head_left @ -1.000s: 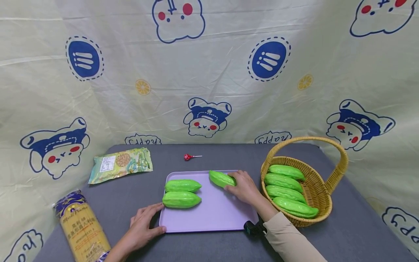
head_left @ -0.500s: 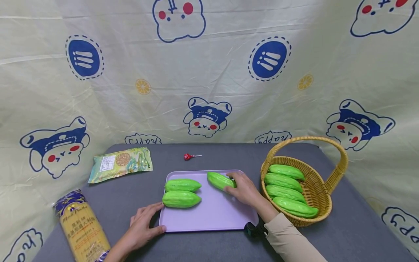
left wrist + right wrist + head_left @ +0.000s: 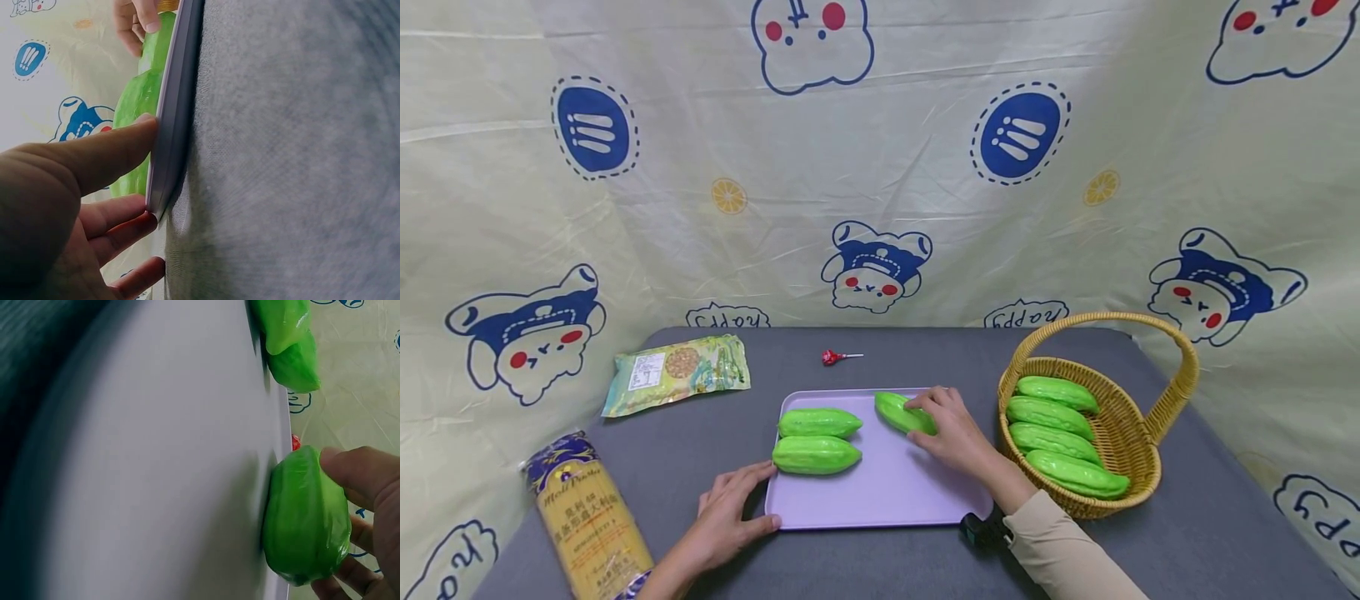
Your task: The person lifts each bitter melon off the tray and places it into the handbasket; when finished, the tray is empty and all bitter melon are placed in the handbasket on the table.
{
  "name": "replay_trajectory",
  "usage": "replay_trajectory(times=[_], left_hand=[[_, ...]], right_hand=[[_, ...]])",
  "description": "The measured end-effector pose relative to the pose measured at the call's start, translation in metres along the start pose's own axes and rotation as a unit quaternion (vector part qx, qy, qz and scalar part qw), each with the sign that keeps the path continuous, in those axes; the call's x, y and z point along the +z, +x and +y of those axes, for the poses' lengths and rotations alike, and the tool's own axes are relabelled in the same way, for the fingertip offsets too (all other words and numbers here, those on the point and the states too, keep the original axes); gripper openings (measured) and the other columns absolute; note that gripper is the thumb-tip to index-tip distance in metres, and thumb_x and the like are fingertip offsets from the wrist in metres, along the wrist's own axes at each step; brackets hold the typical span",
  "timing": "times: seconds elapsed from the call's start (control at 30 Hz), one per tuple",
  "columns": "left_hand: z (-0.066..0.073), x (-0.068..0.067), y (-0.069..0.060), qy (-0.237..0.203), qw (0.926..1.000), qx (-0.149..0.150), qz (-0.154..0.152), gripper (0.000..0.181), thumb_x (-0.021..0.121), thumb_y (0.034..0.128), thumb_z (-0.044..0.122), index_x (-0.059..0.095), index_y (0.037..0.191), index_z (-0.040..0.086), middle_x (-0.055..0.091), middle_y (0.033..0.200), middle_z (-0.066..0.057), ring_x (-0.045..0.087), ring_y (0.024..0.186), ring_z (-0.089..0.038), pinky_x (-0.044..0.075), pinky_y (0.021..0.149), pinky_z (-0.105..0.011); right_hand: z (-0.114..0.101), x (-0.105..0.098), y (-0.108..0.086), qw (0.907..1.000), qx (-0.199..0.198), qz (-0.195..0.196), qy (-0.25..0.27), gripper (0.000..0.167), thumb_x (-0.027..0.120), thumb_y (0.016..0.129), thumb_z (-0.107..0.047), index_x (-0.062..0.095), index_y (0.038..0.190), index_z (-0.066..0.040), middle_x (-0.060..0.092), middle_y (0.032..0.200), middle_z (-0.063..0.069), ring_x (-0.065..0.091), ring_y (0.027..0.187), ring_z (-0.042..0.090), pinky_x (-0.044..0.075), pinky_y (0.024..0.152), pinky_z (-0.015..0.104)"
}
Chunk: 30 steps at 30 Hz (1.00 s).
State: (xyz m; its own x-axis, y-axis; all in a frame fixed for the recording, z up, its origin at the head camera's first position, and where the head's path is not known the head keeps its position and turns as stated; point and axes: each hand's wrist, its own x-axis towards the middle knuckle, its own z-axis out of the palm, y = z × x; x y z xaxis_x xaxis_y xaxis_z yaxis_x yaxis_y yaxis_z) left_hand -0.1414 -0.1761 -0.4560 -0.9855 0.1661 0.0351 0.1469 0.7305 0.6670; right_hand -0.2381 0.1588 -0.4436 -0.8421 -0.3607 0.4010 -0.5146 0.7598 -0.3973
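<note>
On the lilac tray (image 3: 880, 500), a green, ridged bitter melon (image 3: 891, 408) lies near the far edge. My right hand (image 3: 951, 429) straddles its right part, thumb on the near side and fingers on the far side. In the right wrist view the thumb touches this bitter melon (image 3: 306, 519), and some fingers are hidden behind it. Two more bitter melons (image 3: 817, 456) lie side by side at the tray's left. My left hand (image 3: 726, 512) touches the tray's near left corner with relaxed fingers. The left wrist view has its thumb against the tray rim (image 3: 172, 119).
A wicker basket (image 3: 1127, 450) with a tall handle stands right of the tray, holding several bitter melons. A red lollipop (image 3: 831, 357) lies behind the tray. Left are a green snack packet (image 3: 677, 375) and a yellow pasta bag (image 3: 591, 521). A printed cloth hangs behind the table.
The bitter melon at my right hand has shifted slightly left and turned a little. My right fingers have moved left along it, from its end further over its body. My left hand stays in place.
</note>
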Motion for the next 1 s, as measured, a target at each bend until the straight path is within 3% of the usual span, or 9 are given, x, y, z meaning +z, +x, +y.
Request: replay_trajectory(times=[0.43, 1.0], left_hand=[[0.0002, -0.0001, 0.0010, 0.000, 1.0000, -0.008, -0.005, 0.061, 0.079, 0.0726, 0.028, 0.057, 0.128, 0.014, 0.053, 0.137, -0.006, 0.040, 0.123, -0.031, 0.024, 0.093, -0.053], [0.0009, -0.0005, 0.0002, -0.003, 0.9999, -0.011, -0.008, 0.062, 0.079, 0.0725, 0.029, 0.057, 0.128, 0.014, 0.053, 0.136, -0.006, 0.039, 0.123, -0.031, 0.023, 0.094, -0.055]], right_hand=[[0.0041, 0.0010, 0.0004, 0.9969, 0.071, -0.027, -0.018, 0.057, 0.079, 0.074, -0.026, 0.058, 0.124, -0.010, 0.059, 0.117, 0.009, 0.049, 0.104, 0.026, 0.040, 0.082, 0.037], [0.0073, 0.0020, -0.0033, 0.9941, 0.084, -0.023, -0.064, 0.064, 0.079, 0.072, -0.027, 0.057, 0.127, -0.002, 0.055, 0.111, 0.013, 0.047, 0.096, 0.026, 0.040, 0.078, 0.037]])
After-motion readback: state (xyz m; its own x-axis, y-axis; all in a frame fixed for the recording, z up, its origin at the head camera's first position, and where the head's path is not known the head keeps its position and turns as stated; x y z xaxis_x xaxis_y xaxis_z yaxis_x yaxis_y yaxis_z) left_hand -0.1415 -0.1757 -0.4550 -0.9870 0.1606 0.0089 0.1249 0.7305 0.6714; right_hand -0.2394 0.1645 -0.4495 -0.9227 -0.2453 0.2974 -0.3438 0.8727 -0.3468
